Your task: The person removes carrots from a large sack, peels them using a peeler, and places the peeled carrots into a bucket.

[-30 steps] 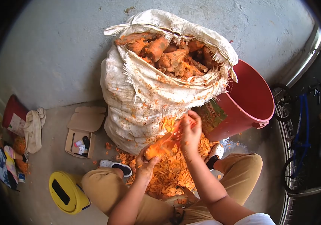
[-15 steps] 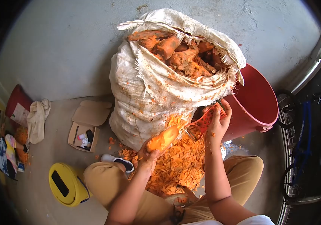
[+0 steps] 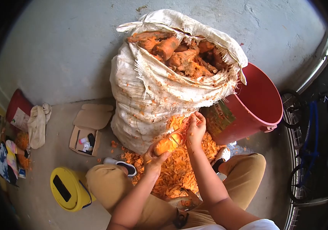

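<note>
My left hand (image 3: 154,161) is wrapped round the lower end of a thick, partly peeled carrot (image 3: 167,144), bright orange and tilted up to the right. My right hand (image 3: 196,130) grips a red peeler (image 3: 186,125), mostly hidden by the fingers and lying at the carrot's upper end. Under both hands spreads a heap of orange peelings (image 3: 179,174) on the floor between my legs. Just beyond stands a white woven sack (image 3: 129,99), its mouth full of rough orange roots (image 3: 187,59).
A large red bucket (image 3: 256,96) stands right of the sack. On the left are an open cardboard box (image 3: 82,142) with small items, a lidded yellow bucket (image 3: 69,191) and a pale cloth (image 3: 38,124). A bicycle (image 3: 313,134) is at the far right, and a grey wall (image 3: 68,57) rises behind.
My right hand has moved left and down from beside the red bucket, bringing the peeler to the carrot. My left hand still holds the carrot, shifted slightly.
</note>
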### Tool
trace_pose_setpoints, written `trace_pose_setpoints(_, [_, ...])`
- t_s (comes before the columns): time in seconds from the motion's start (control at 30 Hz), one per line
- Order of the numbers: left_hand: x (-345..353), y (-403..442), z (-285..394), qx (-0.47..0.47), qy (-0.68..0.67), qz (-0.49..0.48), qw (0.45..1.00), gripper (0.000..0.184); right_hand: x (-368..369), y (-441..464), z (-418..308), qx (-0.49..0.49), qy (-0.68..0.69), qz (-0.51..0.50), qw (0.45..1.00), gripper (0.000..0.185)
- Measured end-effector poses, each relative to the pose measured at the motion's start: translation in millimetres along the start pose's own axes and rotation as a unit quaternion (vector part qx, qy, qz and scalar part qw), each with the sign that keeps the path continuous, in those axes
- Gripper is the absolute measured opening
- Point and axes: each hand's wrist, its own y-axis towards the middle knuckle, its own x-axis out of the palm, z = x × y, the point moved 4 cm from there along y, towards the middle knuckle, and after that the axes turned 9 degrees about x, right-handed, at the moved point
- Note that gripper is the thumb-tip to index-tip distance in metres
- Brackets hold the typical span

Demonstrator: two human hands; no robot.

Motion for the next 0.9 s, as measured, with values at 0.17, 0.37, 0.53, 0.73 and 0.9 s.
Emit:
trace_pose_setpoints(0.17, [-27.2,-1.9,-0.9,0.026,-0.002,-0.007,1.0,0.057,-65.0,77.6,6.0,-0.031,0.047,0.071,0.996,0.018])
trace_pose_setpoints(0.37, [-19.6,0.1,11.3,0.014,0.001,-0.033,0.999,0.058,-55.0,63.4,-29.3,-0.123,-0.069,0.015,0.99,0.016])
trace_pose_setpoints(0.53, [-16.9,3.8,7.0,0.048,0.001,-0.039,0.998,0.059,-23.8,22.6,-50.8,-0.262,-0.248,-0.04,0.932,0.02])
trace_pose_setpoints(0.73, [-10.2,3.4,10.7,-0.02,-0.073,-0.049,0.996,0.057,-9.3,16.8,-65.9,-0.145,0.017,-0.075,0.987,0.017])
trace_pose_setpoints(0.9, [-10.7,2.6,11.5,-0.024,-0.11,-0.028,0.993,0.057,3.4,3.3,-67.5,-0.083,-0.08,-0.246,0.962,0.02])
